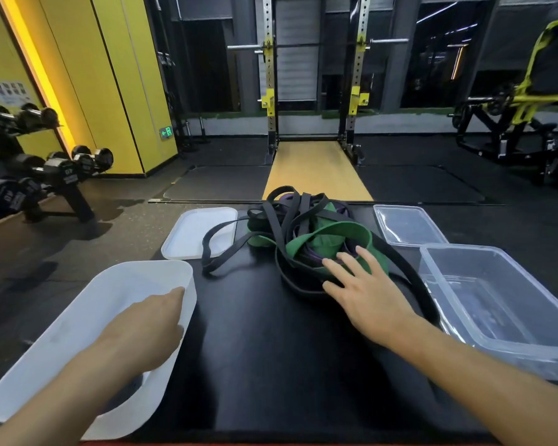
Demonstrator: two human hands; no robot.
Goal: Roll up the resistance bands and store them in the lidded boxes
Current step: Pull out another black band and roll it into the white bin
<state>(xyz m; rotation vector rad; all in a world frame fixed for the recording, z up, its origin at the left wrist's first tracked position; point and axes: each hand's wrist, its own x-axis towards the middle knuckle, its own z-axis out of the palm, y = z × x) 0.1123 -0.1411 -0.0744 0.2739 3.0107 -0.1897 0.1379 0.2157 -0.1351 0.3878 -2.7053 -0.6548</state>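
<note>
A tangled heap of resistance bands [306,233], black, green and purple, lies at the far middle of the black table [255,349]. My right hand [364,291] reaches onto the heap's near edge with fingers spread and straight, touching the green and purple bands. My left hand [149,326] grips the right rim of the white box [78,326] at the near left, fingers curled over the rim. The white lid [187,230] lies flat beyond that box, with a black band loop across it. A clear box [496,304] stands at the right, its clear lid [406,223] behind it.
A dumbbell rack [45,175] stands on the floor to the left. A squat rack [313,91] with a wooden platform is straight ahead past the table. Another exercise machine [522,117] stands at the far right. A yellow wall panel is at the left.
</note>
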